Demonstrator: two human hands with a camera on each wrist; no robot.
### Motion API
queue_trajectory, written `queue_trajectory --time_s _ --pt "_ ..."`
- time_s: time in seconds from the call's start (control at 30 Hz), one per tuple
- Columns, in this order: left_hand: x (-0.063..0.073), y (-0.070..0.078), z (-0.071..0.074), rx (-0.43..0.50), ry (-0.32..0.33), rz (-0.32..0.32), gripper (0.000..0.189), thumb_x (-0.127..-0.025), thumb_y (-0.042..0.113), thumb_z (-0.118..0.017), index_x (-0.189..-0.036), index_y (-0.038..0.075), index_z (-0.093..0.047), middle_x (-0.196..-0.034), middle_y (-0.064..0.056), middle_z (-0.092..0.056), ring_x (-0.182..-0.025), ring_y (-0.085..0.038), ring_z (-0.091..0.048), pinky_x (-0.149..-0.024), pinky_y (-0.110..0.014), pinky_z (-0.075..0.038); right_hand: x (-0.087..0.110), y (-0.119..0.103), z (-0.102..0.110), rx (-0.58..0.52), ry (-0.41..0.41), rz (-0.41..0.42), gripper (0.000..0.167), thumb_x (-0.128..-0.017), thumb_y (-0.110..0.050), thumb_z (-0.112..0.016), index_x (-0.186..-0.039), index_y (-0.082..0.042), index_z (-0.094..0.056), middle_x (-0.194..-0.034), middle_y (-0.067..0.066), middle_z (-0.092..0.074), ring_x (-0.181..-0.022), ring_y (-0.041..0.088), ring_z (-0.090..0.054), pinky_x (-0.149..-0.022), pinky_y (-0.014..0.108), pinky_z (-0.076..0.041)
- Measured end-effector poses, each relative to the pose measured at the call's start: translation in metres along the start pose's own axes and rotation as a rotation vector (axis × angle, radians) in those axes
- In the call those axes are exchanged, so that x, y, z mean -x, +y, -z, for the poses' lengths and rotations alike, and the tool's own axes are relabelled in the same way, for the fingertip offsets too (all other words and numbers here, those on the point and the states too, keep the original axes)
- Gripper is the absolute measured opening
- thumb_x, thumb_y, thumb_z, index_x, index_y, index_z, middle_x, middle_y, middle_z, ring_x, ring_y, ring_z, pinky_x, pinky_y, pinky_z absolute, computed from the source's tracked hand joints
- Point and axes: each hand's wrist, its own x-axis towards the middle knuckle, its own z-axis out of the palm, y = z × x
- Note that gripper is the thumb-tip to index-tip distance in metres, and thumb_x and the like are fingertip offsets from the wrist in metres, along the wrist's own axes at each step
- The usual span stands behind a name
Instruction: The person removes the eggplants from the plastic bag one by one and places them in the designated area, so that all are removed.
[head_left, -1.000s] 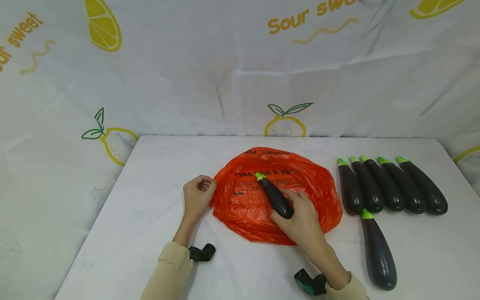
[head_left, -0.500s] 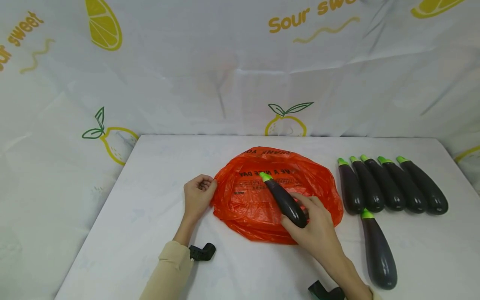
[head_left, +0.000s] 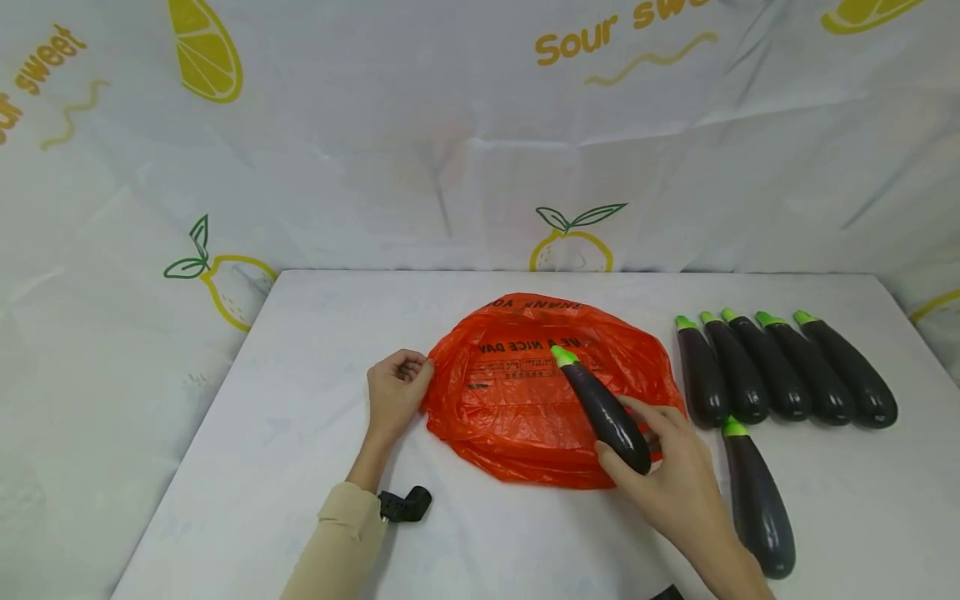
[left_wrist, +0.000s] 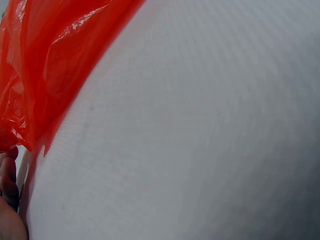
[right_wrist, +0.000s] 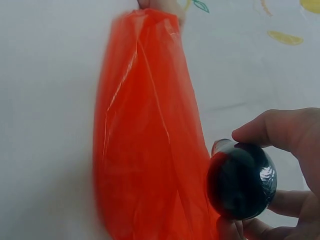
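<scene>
My left hand (head_left: 396,392) pinches the left rim of a red plastic bag (head_left: 495,417) with black print, which lies spread with its mouth facing up. Thumb and fingers of my right hand (head_left: 678,479) grip the fat end of a dark purple eggplant (head_left: 600,408), over the bag's right part. Its green stem end points away and to the left. In the right wrist view the round bottom of the eggplant (right_wrist: 240,182) sits between thumb and fingers, beside the bag (right_wrist: 145,130). The left wrist view catches only curled fingers at the bag's edge (left_wrist: 55,60).
Several eggplants (head_left: 776,371) lie side by side in a row at the right of the white table (head_left: 300,417). One more eggplant (head_left: 757,500) lies in front of them, near my right forearm. A white lemon-print cloth (head_left: 360,167) hangs behind the table.
My right hand has drawn the eggplant to the right and toward me, from over the bag's middle to its right front side. The left hand and the bag have stayed in place.
</scene>
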Motion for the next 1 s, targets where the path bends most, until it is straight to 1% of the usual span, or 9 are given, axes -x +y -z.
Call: queue_trajectory --time_s 0.2,0.4,0.53,0.63,0.7,0.87,1.0 --pt "0.0 0.0 0.001 -0.001 0.005 -0.009 0.008 -0.089 0.003 -0.069 -0.081 0.0 -0.07 -0.068 -0.013 -0.061 -0.061 -0.008 -0.05 -0.058 -0.015 -0.043 0.007 0.011 0.009 0.028 0.025 -0.045 0.061 -0.077 -0.023 -0.087 -0.131 -0.004 -0.064 -0.115 0.02 -0.061 -0.088 0.026 -0.057 -0.062 0.021 -0.048" --pt "0.001 0.0 0.001 -0.013 0.006 -0.006 0.009 -0.089 0.004 -0.069 -0.081 0.0 -0.07 -0.068 -0.012 -0.061 -0.061 -0.009 -0.05 -0.057 -0.015 -0.043 0.015 0.023 0.015 0.068 0.061 -0.076 0.063 -0.074 -0.022 -0.089 -0.129 -0.002 -0.065 -0.115 0.022 -0.061 -0.084 0.026 -0.057 -0.059 0.019 -0.046" --pt "0.002 0.001 0.001 -0.004 0.003 0.005 0.009 -0.089 0.004 -0.069 -0.081 0.0 -0.07 -0.068 -0.012 -0.061 -0.061 -0.009 -0.05 -0.058 -0.015 -0.042 0.023 0.034 0.023 0.102 0.082 -0.103 0.065 -0.075 -0.023 -0.09 -0.131 -0.004 -0.063 -0.113 0.021 -0.06 -0.084 0.027 -0.056 -0.057 0.016 -0.044" --pt "0.001 0.001 0.001 0.005 0.001 0.013 0.009 -0.089 0.004 -0.069 -0.081 0.001 -0.07 -0.069 -0.011 -0.06 -0.061 -0.009 -0.05 -0.058 -0.015 -0.042 0.028 0.043 0.029 0.118 0.099 -0.139 0.065 -0.078 -0.025 -0.088 -0.134 -0.006 -0.061 -0.111 0.021 -0.058 -0.086 0.029 -0.055 -0.055 0.016 -0.042" --pt "0.001 0.002 0.001 0.008 0.001 0.012 0.008 -0.089 0.004 -0.069 -0.081 0.001 -0.07 -0.068 -0.011 -0.06 -0.061 -0.009 -0.049 -0.058 -0.015 -0.042 0.032 0.048 0.034 0.136 0.099 -0.186 0.066 -0.08 -0.026 -0.087 -0.136 -0.006 -0.06 -0.111 0.022 -0.056 -0.089 0.032 -0.055 -0.056 0.015 -0.041" --pt "-0.001 0.001 0.0 0.006 0.004 -0.004 0.009 -0.088 0.003 -0.07 -0.08 0.001 -0.07 -0.067 -0.011 -0.06 -0.06 -0.008 -0.05 -0.057 -0.015 -0.041 0.038 0.061 0.043 0.185 0.092 -0.287 0.068 -0.083 -0.03 -0.084 -0.138 -0.002 -0.057 -0.117 0.027 -0.052 -0.096 0.038 -0.051 -0.06 0.02 -0.039" --pt "0.0 0.0 0.0 0.001 0.004 -0.01 0.009 -0.088 0.003 -0.071 -0.079 0.002 -0.07 -0.067 -0.011 -0.06 -0.06 -0.008 -0.05 -0.057 -0.015 -0.041 0.044 0.072 0.045 0.223 0.128 -0.308 0.068 -0.08 -0.028 -0.085 -0.136 0.0 -0.059 -0.117 0.027 -0.053 -0.094 0.038 -0.051 -0.06 0.025 -0.04"
